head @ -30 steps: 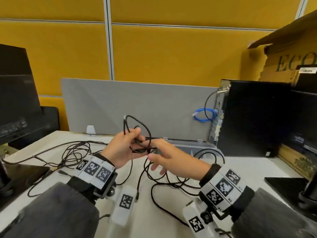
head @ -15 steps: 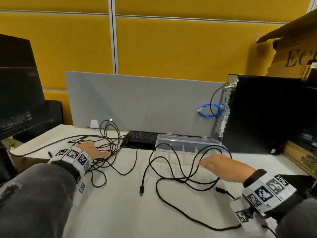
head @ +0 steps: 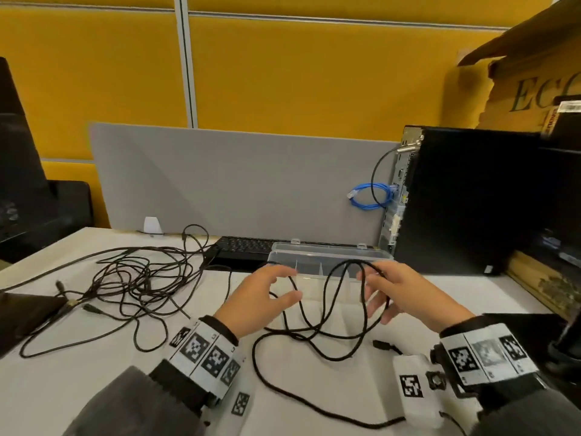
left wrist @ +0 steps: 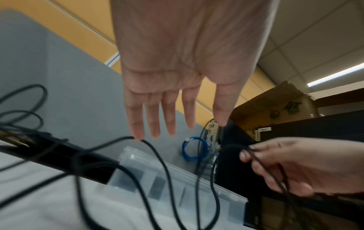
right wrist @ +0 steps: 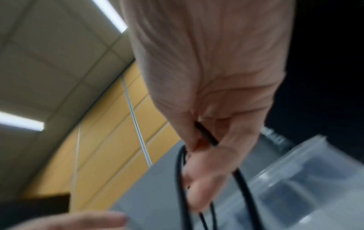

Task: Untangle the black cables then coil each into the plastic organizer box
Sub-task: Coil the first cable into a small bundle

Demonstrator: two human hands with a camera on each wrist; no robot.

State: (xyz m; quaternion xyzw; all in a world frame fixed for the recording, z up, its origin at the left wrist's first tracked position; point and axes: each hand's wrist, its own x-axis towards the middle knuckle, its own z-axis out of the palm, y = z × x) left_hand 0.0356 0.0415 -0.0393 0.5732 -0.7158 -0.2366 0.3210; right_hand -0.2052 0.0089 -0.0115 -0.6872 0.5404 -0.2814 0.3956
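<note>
Cable (head: 317,309) loops rise off the desk (head: 94,388) between the two hands in the head view, one strand lifted clear of the pile (head: 132,278) of other black cables lying well apart at the left. That separation looks deliberate: the freed cable sits just in front of the box (head: 330,256), whose open compartments wait at the far edge of the desk beside the keyboard (head: 242,247). The right hand (head: 405,294) holds the loops up with curled fingers so they hang open and can be gathered into a coil. The left hand (head: 261,297) reaches in with fingers spread and relaxed, apparently to catch the next strand; the cable's slack trails over the desk toward the person, one plug (head: 382,344) lying near the right wrist.

From the left wrist, the left hand (left wrist: 177,70) is plainly open, palm flat and fingers straight, the tip of one finger touching or nearly touching a cable (left wrist: 157,155) arc; motion blur leaves that unclear. The right hand (left wrist: 295,168) across from it pinches strands above the box (left wrist: 177,175).

From the right wrist, blurred, the right hand (right wrist: 212,93) grips the cable (right wrist: 204,133) between thumb and fingers, strands dropping below it toward the box (right wrist: 315,179), so the coil can go straight down into a compartment.
</note>
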